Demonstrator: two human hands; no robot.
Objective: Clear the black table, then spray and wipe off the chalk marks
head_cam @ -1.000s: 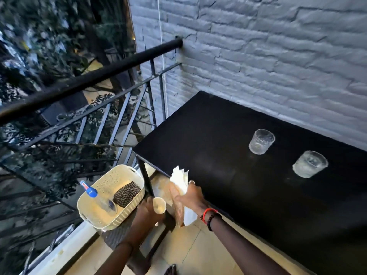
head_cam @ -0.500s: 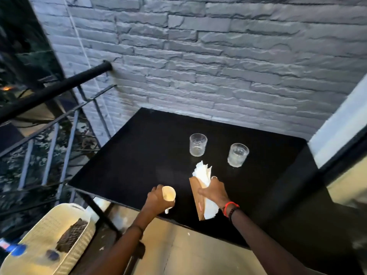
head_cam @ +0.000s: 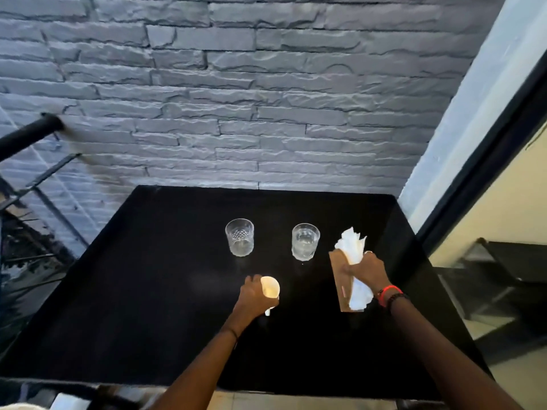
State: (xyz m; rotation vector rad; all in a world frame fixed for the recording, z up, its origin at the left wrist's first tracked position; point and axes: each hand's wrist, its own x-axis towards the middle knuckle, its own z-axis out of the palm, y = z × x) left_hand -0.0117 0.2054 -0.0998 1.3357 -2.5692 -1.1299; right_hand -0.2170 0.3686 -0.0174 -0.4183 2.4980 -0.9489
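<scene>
1. Head view: a small white cup point(head_cam: 270, 287) is held in the curled fingers of the left hand point(head_cam: 254, 298), above the near middle of the black table point(head_cam: 142, 276).
2. Behind it, the left glass point(head_cam: 239, 237) and the right glass point(head_cam: 305, 241) stand upright and apart; each is best lifted level, as liquid may be inside.
3. Napkins point(head_cam: 350, 245) and a brown card point(head_cam: 340, 281) are clamped together in the right hand point(head_cam: 366, 269).

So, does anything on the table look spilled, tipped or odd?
Nothing is spilled: the left glass and the right glass stand upright on the black table. Only a faint pale smudge beside the white cup in the left hand stands out, perhaps chalk.
</scene>
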